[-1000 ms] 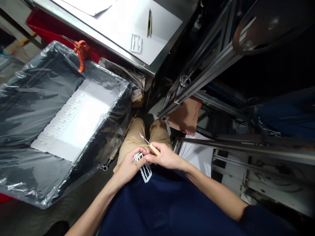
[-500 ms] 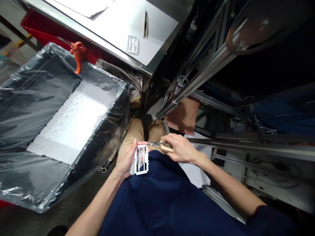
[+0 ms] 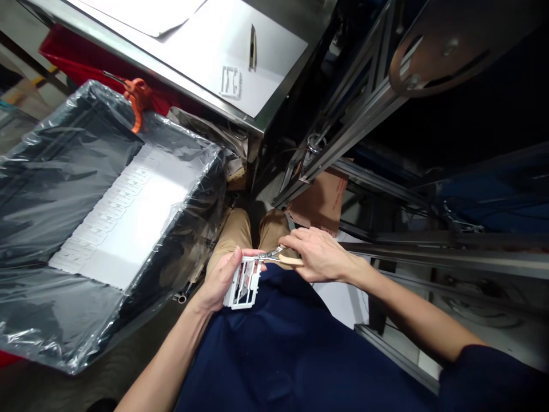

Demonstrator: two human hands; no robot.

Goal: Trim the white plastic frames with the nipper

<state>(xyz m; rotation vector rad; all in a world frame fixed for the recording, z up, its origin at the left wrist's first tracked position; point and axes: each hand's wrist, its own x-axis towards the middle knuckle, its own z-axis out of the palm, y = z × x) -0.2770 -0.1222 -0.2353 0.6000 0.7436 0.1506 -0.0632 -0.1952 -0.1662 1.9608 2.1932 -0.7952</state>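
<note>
A white plastic frame part [image 3: 242,305] with slotted openings is gripped in my left hand [image 3: 218,281], just above my lap; the thumb lies along its upper edge. My right hand [image 3: 318,254] is closed round a pair of nippers [image 3: 291,260] with pale handles. The metal jaws of the nippers reach the top edge of the white part, close to my left fingertips. Whether the jaws are closed on the plastic I cannot tell. Another white frame part [image 3: 230,82] lies on the paper on the bench, beside a slim cutter-like tool [image 3: 253,48].
At the left, a bin lined with clear plastic [image 3: 64,320] holds rows of white parts [image 3: 141,220]. An orange clamp [image 3: 138,98] grips its far rim. A metal bench [image 3: 253,123] stands ahead. Metal framing [image 3: 355,134] and a cardboard box [image 3: 321,200] are at the right.
The nippers have moved slightly left, bringing their jaws onto the top edge of the white part. The part has tilted a little in my left hand.
</note>
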